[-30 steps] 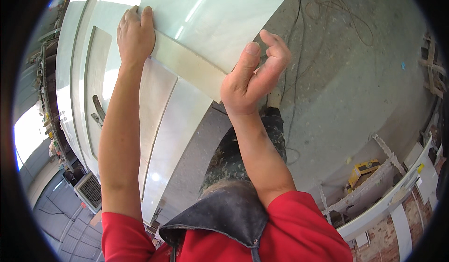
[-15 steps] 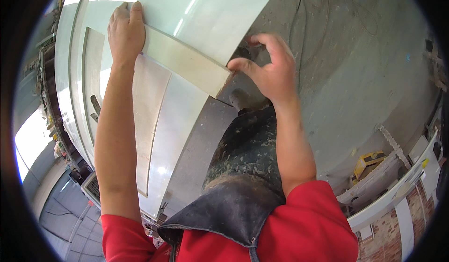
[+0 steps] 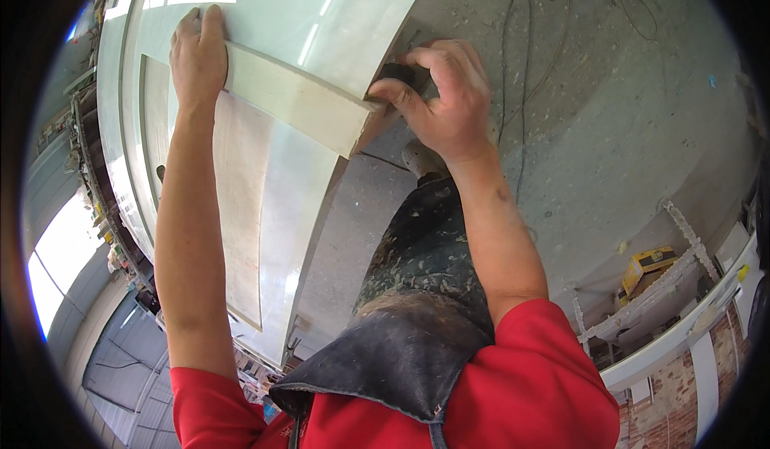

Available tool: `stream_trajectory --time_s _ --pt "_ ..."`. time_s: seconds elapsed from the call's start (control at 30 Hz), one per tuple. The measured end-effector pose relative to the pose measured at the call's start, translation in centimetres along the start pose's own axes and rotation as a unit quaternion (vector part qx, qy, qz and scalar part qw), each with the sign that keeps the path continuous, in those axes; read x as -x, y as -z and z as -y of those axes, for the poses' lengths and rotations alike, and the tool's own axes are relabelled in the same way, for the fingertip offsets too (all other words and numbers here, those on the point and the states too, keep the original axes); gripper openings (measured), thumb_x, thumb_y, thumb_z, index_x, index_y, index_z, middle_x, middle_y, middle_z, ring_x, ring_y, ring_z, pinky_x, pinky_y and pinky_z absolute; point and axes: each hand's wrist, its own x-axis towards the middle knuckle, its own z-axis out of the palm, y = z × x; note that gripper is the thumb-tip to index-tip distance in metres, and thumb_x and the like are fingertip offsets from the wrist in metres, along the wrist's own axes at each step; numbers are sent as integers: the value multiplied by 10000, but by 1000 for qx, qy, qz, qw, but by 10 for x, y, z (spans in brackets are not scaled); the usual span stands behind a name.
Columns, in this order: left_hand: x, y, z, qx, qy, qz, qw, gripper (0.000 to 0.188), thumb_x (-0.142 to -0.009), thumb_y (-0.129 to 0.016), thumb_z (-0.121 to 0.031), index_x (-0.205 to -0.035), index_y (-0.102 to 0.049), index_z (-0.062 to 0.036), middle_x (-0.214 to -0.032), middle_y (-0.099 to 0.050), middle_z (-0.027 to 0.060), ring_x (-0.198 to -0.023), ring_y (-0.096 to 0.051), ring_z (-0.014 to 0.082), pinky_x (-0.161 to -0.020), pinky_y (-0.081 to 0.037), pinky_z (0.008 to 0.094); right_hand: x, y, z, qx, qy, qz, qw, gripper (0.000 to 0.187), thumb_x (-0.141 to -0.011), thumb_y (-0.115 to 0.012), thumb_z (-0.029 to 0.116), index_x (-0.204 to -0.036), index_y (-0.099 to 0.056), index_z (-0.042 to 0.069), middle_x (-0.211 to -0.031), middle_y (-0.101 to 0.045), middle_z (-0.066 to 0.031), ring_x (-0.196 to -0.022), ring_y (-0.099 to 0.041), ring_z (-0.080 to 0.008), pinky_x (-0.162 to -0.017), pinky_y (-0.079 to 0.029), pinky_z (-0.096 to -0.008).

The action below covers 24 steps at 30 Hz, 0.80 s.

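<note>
A long pale board (image 3: 301,96) lies across a glossy whitish-green panel (image 3: 297,200), which looks like a door. Its near right end reaches the panel's edge. At the board's far left end is my left hand (image 3: 199,60), its palm against the board and its fingers pointing away from me; their underside is hidden. My right hand (image 3: 449,96) is curled beside the other end, with the thumb tip at the board's corner. Between that thumb and forefinger shows a small black thing (image 3: 396,72), its kind unclear. The lower fingers are hidden behind the hand.
Thin dark cables (image 3: 525,88) trail over the grey, stained floor (image 3: 609,144). A yellow box (image 3: 648,268) stands at the right by a whitish-crusted frame. My shoe (image 3: 421,160) is close to the panel's edge. A dark apron (image 3: 385,361) hangs in front of me.
Panel, board and both hands appear farther left in the picture, partly from the view shifting. My right hand's fingers have drawn in closer around the black thing by the board's end.
</note>
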Motion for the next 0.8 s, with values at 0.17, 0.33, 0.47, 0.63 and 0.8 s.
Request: stream_trajectory --time_s 0.17,0.33,0.47,0.63,0.8 --pt "0 2 -4 -10 -2 0 1000 726 -982 -465 -530 -1427 -536 39 -1461 -538 252 -1399 -448 392 -1162 -336 439 2 -1 1 -30 -24 -6 999 448 -770 -878 423 -928 -663 64 -878 -684 -55 -841 -643 -259 -744 -515 -380" --pt "2 4 -6 0 -7 3 1000 730 -977 -468 -533 -1428 -536 37 -1472 -531 244 -1402 -444 385 -1163 -333 434 -2 0 1 -55 -22 3 998 455 -759 -896 408 -933 -664 57 -886 -682 -62 -828 -633 -253 -742 -509 -377" --pt "2 1 -7 0 13 4 1000 725 -970 -478 -528 -1430 -537 30 -1483 -529 225 -1410 -439 373 -1163 -333 433 -3 1 4 -48 -13 7 999 448 -758 -900 396 -933 -667 56 -897 -681 -69 -824 -633 -255 -738 -515 -378" --pt "-5 -2 -14 -11 -5 1 1000 713 -973 -478 -519 -1428 -539 27 -1484 -531 216 -1410 -439 383 -1153 -348 452 0 -1 4 -38 -83 -46 995 346 -865 -824 384 -918 -679 74 -905 -695 -64 -885 -652 -275 -823 -504 -397" --pt "-2 -14 48 -122 -55 -14 991 786 -970 -532 -587 -1439 -499 43 -1481 -515 250 -1414 -422 423 -1161 -342 487 7 21 23 -83 -305 -36 948 206 -959 -729 232 -999 -706 31 -959 -722 -74 -926 -668 -207 -869 -515 -342"
